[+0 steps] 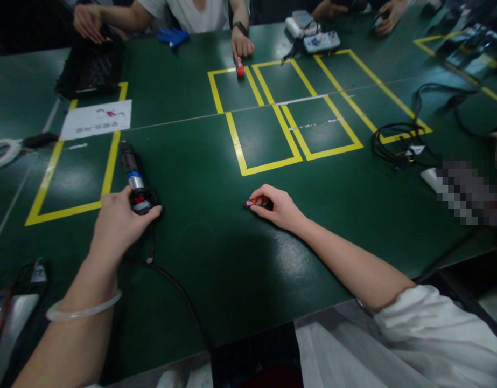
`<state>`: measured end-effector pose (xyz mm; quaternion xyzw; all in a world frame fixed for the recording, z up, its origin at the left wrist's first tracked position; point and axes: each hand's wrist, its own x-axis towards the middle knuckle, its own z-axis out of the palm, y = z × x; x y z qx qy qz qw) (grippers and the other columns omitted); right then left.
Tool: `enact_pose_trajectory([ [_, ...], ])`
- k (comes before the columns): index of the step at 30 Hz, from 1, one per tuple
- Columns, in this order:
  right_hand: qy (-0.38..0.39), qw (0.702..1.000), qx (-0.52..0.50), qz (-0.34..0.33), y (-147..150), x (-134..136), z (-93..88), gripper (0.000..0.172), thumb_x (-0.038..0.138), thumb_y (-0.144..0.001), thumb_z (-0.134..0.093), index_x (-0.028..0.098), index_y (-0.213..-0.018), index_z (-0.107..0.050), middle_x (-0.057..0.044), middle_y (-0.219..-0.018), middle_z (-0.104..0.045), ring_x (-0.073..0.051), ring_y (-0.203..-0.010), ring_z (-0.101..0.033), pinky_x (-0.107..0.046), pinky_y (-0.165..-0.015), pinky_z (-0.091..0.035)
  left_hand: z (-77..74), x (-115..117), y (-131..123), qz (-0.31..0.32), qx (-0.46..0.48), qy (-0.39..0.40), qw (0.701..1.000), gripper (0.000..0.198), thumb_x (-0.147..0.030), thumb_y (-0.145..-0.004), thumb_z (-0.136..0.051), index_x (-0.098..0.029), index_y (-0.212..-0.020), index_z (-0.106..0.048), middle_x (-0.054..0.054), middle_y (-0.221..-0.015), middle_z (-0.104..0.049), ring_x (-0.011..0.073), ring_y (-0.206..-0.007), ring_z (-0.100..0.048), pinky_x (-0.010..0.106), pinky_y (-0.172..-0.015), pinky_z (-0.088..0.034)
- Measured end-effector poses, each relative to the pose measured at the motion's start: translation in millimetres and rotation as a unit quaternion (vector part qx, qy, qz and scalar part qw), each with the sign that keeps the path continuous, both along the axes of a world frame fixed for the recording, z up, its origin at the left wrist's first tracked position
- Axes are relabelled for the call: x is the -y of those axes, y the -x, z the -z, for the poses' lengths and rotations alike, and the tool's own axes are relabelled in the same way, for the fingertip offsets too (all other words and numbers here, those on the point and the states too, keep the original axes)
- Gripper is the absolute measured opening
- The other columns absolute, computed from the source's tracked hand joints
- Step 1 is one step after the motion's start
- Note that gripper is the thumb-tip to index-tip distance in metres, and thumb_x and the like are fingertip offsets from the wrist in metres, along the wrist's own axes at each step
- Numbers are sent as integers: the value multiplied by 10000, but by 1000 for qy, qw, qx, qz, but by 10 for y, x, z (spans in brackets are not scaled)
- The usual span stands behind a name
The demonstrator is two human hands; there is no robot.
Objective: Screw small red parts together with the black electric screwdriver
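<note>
My left hand (121, 218) is curled around the near end of a black corded cylindrical tool (134, 175), which has a silver section and a blue band. The tool lies on the green table with its far end pointing away from me, and part of its near end is hidden by my fingers. Near the middle of the table, my right hand (278, 207) pinches a small red and orange piece (247, 204) between thumb and fingertips. That piece is too small and too covered to name.
Yellow tape outlines (268, 164) mark the green table. A printed sheet (97, 119) and black crate (90, 67) are at far left. Across the table, a person's hand (242, 46) touches a red object (239, 67). A coiled black cable (397, 143) lies right; a blue glove (173, 37) lies far back.
</note>
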<state>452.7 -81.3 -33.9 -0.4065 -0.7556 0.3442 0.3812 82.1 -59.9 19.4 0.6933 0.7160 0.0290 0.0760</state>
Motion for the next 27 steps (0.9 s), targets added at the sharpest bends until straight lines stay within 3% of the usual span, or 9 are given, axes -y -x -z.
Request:
enact_pose_trajectory([
  [3,5,1000,-2,3,0,-7,5,104,198,-877,-654,196,-975,-620,-23,-915,-642,-136,-789,-610,-271,-711,-495,9,45,-456,17,7,-2,1000,788,-592,-832,-577,-100,-1426,-417,185,-1226,-473,382,-1208,-516,503,-995,-489],
  [7,-7,1000,-6,10,0,-21,19,108,197,-872,-652,199,-973,-614,-30,-936,-635,-145,-822,-618,-277,-707,-501,78,84,-983,63,32,-15,997,815,-527,-810,-628,-124,-1475,-385,190,-1288,-471,369,-1180,-549,473,-952,-523],
  [13,2,999,-35,31,8,-42,55,115,188,-872,-639,202,-979,-600,-24,-894,-623,-139,-762,-609,-280,-675,-512,172,179,-1520,157,85,-40,983,782,-449,-803,-655,-164,-1477,-379,157,-1306,-495,326,-1166,-564,411,-894,-547],
  [18,-16,999,-29,42,4,-49,75,120,177,-868,-643,205,-969,-583,-10,-875,-595,-133,-734,-582,-276,-672,-494,180,255,-1713,191,113,-43,974,790,-412,-800,-661,-147,-1486,-373,160,-1299,-514,324,-1165,-565,409,-912,-535],
  [27,-38,998,42,30,29,-42,46,80,177,-889,-638,206,-951,-596,-27,-911,-587,-157,-819,-584,-283,-726,-479,178,276,-1741,194,103,-41,975,772,-405,-823,-628,-111,-1489,-371,175,-1306,-516,328,-1167,-556,413,-913,-531],
])
